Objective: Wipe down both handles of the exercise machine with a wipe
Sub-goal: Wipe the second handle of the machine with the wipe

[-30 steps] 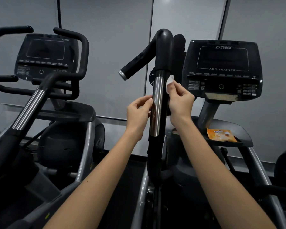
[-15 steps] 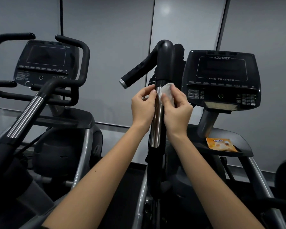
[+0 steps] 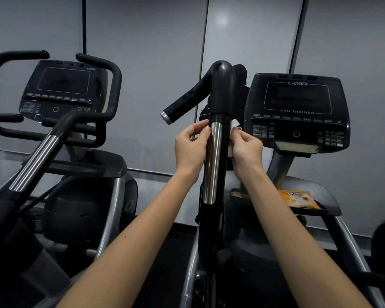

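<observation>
The near handle (image 3: 214, 165) of the exercise machine rises in the centre, a chrome sleeve below a black curved grip. My right hand (image 3: 246, 150) grips a crumpled white wipe (image 3: 231, 150) against the handle's right side, just below the black grip. My left hand (image 3: 190, 147) is at the handle's left edge at the same height. Its thumb and forefinger pinch together there, apparently on the wipe's other end, which runs hidden behind the bar.
The machine's console (image 3: 298, 107) stands to the right behind the handle. An orange wipe packet (image 3: 298, 199) lies on the tray (image 3: 327, 196) under it. A second, identical machine (image 3: 60, 92) with its own handles stands on the left. Grey wall panels lie behind.
Both hands held the wipe over the front of the chrome sleeve half a second ago. Now they have parted to either side, and the wipe sits on the right and behind the bar.
</observation>
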Tool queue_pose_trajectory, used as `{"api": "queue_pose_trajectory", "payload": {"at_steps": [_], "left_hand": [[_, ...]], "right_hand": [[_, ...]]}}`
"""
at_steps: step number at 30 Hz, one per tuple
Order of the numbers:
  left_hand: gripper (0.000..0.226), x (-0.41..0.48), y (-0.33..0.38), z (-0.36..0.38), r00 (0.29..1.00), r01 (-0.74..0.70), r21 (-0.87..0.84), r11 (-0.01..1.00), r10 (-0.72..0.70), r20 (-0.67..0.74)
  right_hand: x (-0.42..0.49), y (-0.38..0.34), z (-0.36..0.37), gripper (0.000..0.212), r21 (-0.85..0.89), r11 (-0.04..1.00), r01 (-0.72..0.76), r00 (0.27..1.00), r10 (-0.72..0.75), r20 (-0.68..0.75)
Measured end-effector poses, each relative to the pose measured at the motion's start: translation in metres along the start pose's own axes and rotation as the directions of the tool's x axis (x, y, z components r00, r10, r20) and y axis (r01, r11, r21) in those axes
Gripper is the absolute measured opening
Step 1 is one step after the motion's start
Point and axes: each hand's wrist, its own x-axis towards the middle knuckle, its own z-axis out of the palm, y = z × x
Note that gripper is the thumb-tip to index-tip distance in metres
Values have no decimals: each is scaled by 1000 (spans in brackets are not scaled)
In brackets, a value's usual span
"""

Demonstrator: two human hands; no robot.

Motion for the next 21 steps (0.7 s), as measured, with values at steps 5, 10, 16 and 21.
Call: {"api": "queue_pose_trajectory", "payload": {"at_steps": [5, 10, 16, 21], "left_hand": [[20, -4, 2, -2, 1000, -13, 12, 1000, 13, 3], [12, -8, 3, -4, 999, -19, -28, 999, 20, 46], [9, -13, 8, -7, 990, -24, -71, 997, 33, 138], [4, -11, 10, -7, 988, -46, 13, 999, 43, 151]], "right_hand": [[-18, 17, -11, 28, -83, 996, 15, 1000, -16, -14], [-23, 7, -9, 8, 100, 990, 103, 994, -100, -36], [-15, -11, -8, 17, 197, 975, 104, 991, -119, 65], [-17, -6, -20, 22, 189, 980, 60, 982, -92, 167]]}}
